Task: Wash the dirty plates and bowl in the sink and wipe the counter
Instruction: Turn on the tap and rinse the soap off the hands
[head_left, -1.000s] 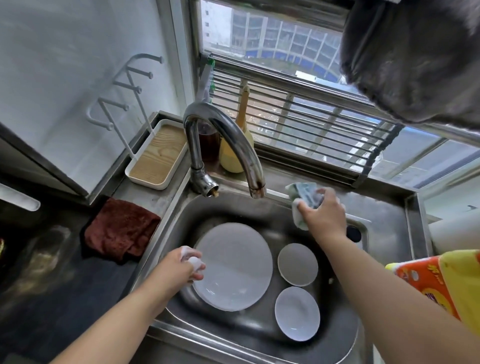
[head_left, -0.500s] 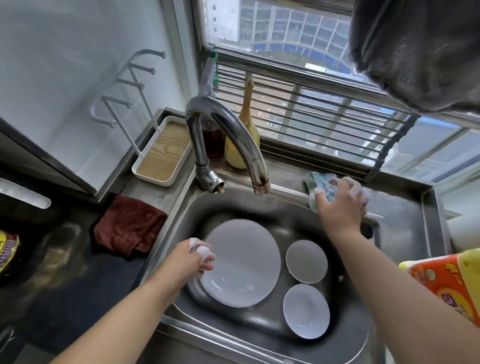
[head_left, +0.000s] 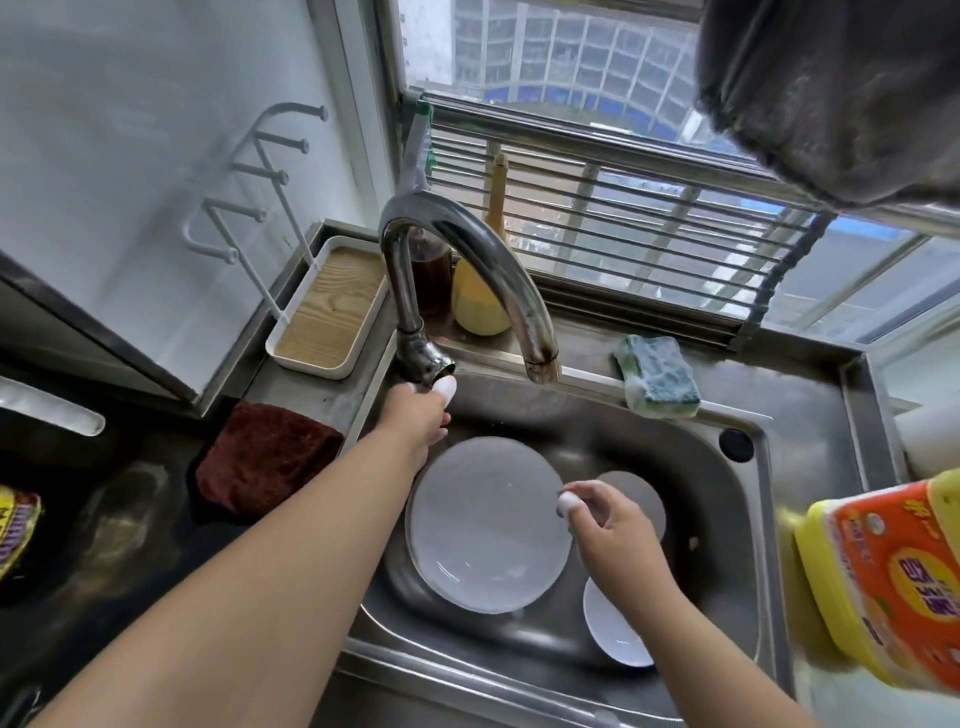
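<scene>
A large white plate (head_left: 483, 525) lies in the steel sink (head_left: 727, 525). To its right is a small plate (head_left: 641, 496), partly behind my right hand. A white bowl (head_left: 610, 636) sits at the front, partly under my right forearm. My left hand (head_left: 418, 410) reaches up to the tap's base and grips the tap handle (head_left: 431, 366), thumb against its end. My right hand (head_left: 605, 519) pinches the right rim of the large plate with thumb and forefinger. The green sponge (head_left: 657, 376) lies alone on the sink's back ledge.
The curved tap spout (head_left: 467, 244) arches over the sink; no water runs. A dark red cloth (head_left: 265, 457) lies on the dark counter (head_left: 104, 519) at left. A wooden tray (head_left: 327, 306) and yellow bottle (head_left: 478, 306) stand behind. A yellow-orange detergent bottle (head_left: 893, 582) is close at right.
My right hand left the sponge on the back ledge and came down to the large plate's right rim. My left hand let go of the plate's left edge and rose to the tap handle.
</scene>
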